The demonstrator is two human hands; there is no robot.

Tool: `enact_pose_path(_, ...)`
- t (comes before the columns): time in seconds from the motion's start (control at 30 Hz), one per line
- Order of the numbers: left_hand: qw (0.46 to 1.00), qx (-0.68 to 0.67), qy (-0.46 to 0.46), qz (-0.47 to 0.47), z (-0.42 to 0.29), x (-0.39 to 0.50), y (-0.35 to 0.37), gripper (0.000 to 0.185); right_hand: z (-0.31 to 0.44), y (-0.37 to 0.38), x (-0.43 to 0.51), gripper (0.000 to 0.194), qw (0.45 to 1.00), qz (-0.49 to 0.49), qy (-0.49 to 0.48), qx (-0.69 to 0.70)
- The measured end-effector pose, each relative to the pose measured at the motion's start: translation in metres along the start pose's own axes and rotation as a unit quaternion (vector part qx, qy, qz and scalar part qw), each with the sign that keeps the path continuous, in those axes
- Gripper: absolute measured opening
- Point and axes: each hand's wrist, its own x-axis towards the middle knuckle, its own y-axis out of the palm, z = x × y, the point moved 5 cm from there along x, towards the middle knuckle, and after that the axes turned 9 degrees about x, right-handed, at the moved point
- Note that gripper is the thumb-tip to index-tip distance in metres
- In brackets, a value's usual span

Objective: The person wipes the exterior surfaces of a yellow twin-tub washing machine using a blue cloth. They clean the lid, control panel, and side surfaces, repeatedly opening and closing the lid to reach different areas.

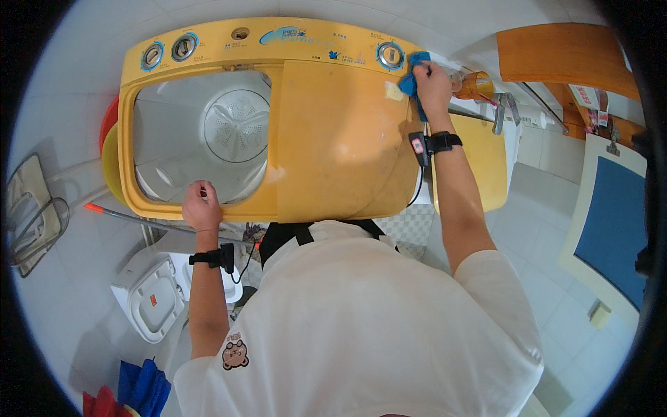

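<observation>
A yellow twin-tub washing machine (344, 135) stands before me. Its left wash tub (172, 125) is uncovered, with the round pulsator (237, 126) visible inside. My right hand (433, 86) grips a blue cloth (409, 83) against the machine's top right edge, beside the right-hand dial (390, 56). Part of the cloth hangs down over that side. My left hand (202, 206) is curled at the front rim of the wash tub, and I see nothing clearly held in it. A pale worn patch (394, 92) marks the top near the cloth.
On the right are an orange cup (473, 86), a metal tap (503, 112), a yellow panel (469, 161) and a wooden shelf (563, 52). A grey pole (167, 225) crosses behind my left wrist. A white toilet (156, 297) and folded umbrellas (143, 383) lie to the left.
</observation>
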Motion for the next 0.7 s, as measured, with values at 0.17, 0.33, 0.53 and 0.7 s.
enact_pose_path(0.17, 1.000, -0.003, 0.004, -0.006, 0.002, 0.001, 0.001, 0.019, 0.011, 0.013, -0.007, 0.033, 0.989, 0.005, -0.143, 0.029)
enact_pose_path(0.33, 1.000, 0.004, -0.006, 0.011, 0.003, 0.000, 0.006, 0.018, 0.005, 0.016, -0.006, 0.031, 0.993, 0.041, -0.111, 0.001)
enact_pose_path(0.53, 1.000, 0.012, 0.008, 0.010, 0.003, 0.000, 0.004, 0.021, 0.030, 0.014, 0.007, 0.028, 0.967, 0.006, -0.255, 0.016)
enact_pose_path(0.7, 0.999, 0.035, -0.010, 0.018, 0.005, 0.001, 0.006, 0.024, 0.002, 0.013, -0.003, 0.027, 0.983, 0.101, -0.151, 0.026)
